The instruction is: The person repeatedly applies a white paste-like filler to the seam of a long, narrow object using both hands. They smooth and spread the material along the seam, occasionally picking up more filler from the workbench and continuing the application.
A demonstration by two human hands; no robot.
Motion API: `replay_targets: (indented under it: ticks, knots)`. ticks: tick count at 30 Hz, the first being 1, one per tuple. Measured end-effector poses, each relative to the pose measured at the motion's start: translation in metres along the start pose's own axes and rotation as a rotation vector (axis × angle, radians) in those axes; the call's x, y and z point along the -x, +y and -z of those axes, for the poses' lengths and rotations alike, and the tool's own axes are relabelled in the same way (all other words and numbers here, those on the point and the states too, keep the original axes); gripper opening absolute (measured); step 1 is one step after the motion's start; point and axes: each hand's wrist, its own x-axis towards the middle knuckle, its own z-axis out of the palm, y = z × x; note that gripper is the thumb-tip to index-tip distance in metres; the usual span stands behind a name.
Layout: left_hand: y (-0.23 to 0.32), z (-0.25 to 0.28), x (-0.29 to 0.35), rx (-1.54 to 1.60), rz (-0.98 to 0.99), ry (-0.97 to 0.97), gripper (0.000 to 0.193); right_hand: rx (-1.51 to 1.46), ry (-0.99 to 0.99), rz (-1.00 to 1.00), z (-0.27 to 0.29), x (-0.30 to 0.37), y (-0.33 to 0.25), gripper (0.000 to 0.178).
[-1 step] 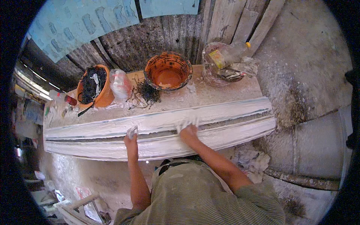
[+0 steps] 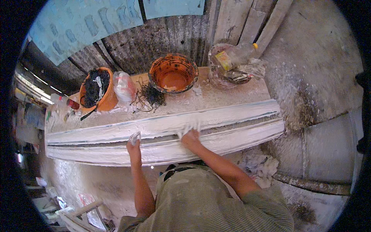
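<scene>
Two long strips coated in wet white plaster-like material lie side by side along the table's near edge: a far strip (image 2: 166,123) and a near strip (image 2: 216,144). Between them runs a dark grey gap. My left hand (image 2: 134,143) touches the far strip near the gap, its whitened fingers stretched out. To its right, my right hand (image 2: 190,136) lies across the same strip's inner edge. Its white-coated fingers are spread and blurred by motion. Neither hand shows a held object.
Behind the strips stand an orange tub of black fibres (image 2: 98,91), a clear plastic bag (image 2: 124,88), a tangle of dark fibres (image 2: 152,94) and an orange basin (image 2: 173,73). At the far right, a crusted bucket (image 2: 217,58) carries a plastic bottle (image 2: 241,54). Planks (image 2: 235,19) lean behind.
Both hands have shifted slightly left along the strips, the right one a little more. Everything else stays put.
</scene>
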Motion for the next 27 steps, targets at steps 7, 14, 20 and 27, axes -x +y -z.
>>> replay_targets:
  ticks: [7, 14, 20, 27]
  knots:
    - [-0.03, 0.046, 0.026, -0.113, 0.091, 0.014, 0.035, 0.009, 0.063, 0.307, -0.03, -0.043, -0.075, 0.029]
    - [-0.013, 0.029, 0.042, -0.093, 0.127, 0.005, 0.036, -0.076, 0.039, -0.071, -0.027, -0.076, 0.013, 0.023]
    - [-0.007, 0.007, 0.037, -0.391, 0.034, -0.182, 0.035, -0.048, 0.071, -0.285, 0.009, -0.049, 0.18, 0.029]
    - [-0.005, -0.029, -0.013, -1.167, -0.722, -0.737, 0.044, 0.121, 0.21, -0.226, 0.013, 0.012, 0.235, 0.045]
